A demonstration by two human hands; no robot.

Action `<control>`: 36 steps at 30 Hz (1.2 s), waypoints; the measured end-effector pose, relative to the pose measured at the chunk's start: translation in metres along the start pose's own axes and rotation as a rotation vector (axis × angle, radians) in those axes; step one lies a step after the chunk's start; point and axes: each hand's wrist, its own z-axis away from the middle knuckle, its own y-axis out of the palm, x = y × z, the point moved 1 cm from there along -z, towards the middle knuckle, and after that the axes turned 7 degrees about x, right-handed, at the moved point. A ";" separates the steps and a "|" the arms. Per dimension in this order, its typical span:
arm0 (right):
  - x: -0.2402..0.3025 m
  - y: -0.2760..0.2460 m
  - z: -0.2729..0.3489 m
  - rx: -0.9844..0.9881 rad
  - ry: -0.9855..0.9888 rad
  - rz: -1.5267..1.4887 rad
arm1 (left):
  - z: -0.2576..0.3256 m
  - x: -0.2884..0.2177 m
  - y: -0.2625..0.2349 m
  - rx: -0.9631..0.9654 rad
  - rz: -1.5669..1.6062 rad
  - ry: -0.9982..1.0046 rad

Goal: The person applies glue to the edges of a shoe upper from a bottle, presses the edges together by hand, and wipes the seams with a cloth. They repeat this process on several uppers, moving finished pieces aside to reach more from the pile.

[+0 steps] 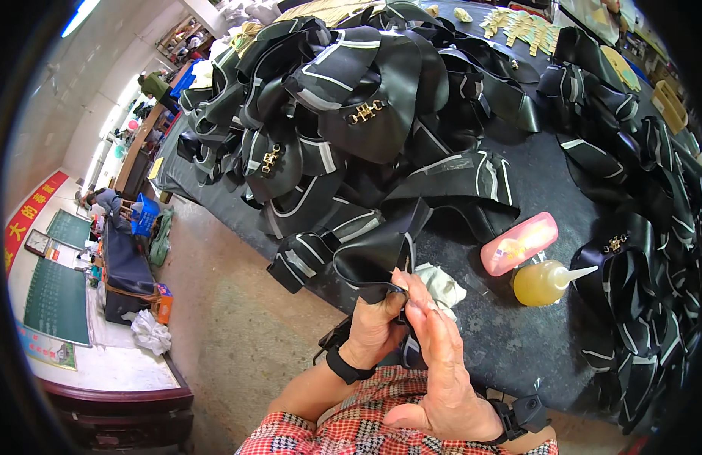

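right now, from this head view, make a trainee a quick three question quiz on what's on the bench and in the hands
1. True or false: the left hand holds a black curved piece.
2. Which is next to the pink oblong object: (a) a hammer, (b) a squeeze bottle with yellow contents, (c) a pair of scissors?
3. Fill the gap: the metal ornament near the top of the heap is ____-coloured.

Key: 1 true; 2 b; 3 gold.

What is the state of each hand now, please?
Left hand: closed, holding a black leather piece.
Right hand: open, flattened against the same piece.
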 end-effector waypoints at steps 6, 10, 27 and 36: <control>0.003 -0.001 -0.004 0.021 0.013 0.041 | 0.001 0.003 -0.004 -0.058 -0.092 0.015; 0.017 -0.010 0.003 0.175 -0.109 -0.135 | 0.004 0.012 -0.015 -0.033 -0.160 0.055; -0.024 -0.016 0.001 -0.235 -0.304 -0.562 | 0.007 0.022 -0.001 -0.072 0.218 -0.106; 0.010 -0.029 0.003 -0.035 -0.286 -0.144 | 0.005 0.039 -0.015 0.213 0.129 -0.084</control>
